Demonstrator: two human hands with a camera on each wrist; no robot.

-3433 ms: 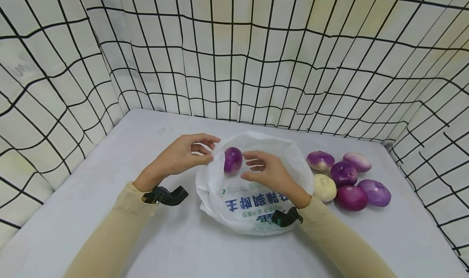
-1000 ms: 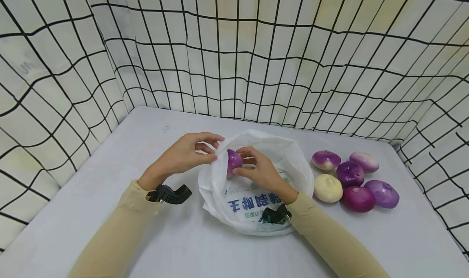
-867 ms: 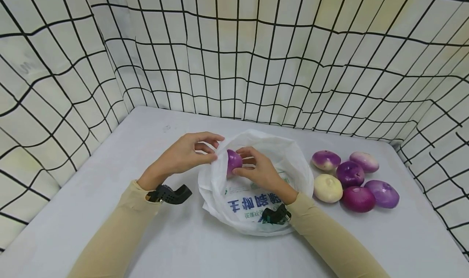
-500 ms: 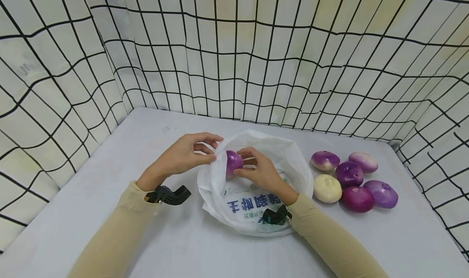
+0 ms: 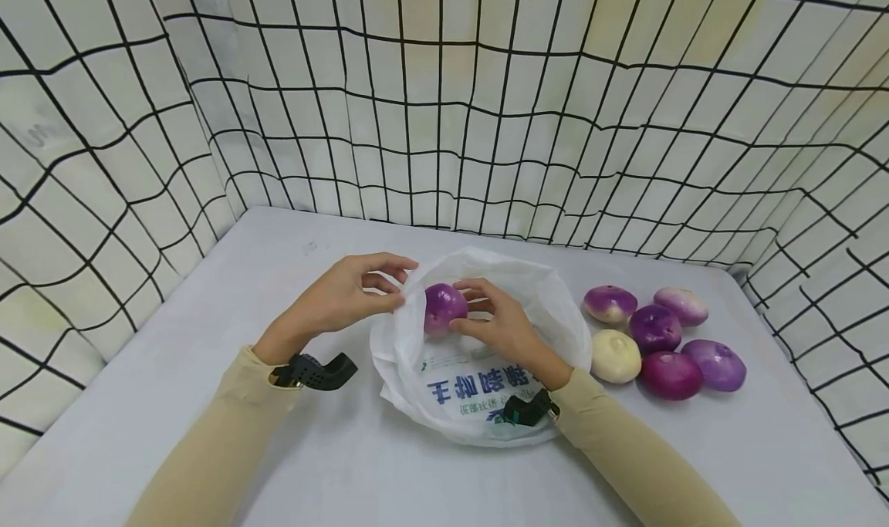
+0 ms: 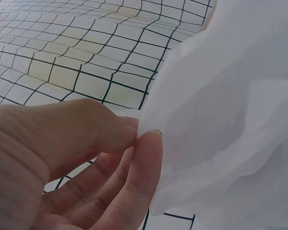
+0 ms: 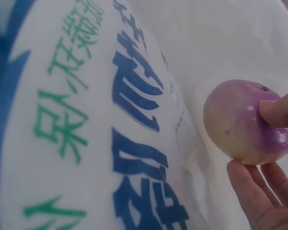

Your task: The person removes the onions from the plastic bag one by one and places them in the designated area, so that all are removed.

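Note:
My left hand (image 5: pixel 350 292) pinches the left rim of a white plastic bag (image 5: pixel 486 272) between thumb and fingertips; the left wrist view shows the thin film (image 6: pixel 206 110) between them. Inside the bag's opening, my right hand (image 5: pixel 503 322) holds a shiny purple onion (image 5: pixel 443 309). In the right wrist view the thumb lies on the purple side of the onion (image 7: pixel 240 122), and fingers are under its pale side. The bag's left rim hides a little of the onion in the head view. Blue and green printing (image 5: pixel 479 384) runs across the bag's near side.
Right of the bag, several purple onions (image 5: pixel 670 375) and one pale yellow onion (image 5: pixel 616 356) lie grouped on the white table (image 5: pixel 333 465). Black wire mesh (image 5: pixel 458 118) closes off the back and both sides.
The right hand has closed in on the onion from slightly right of it. The onion has shifted a little right, out from behind the rim. The left hand keeps its pinch.

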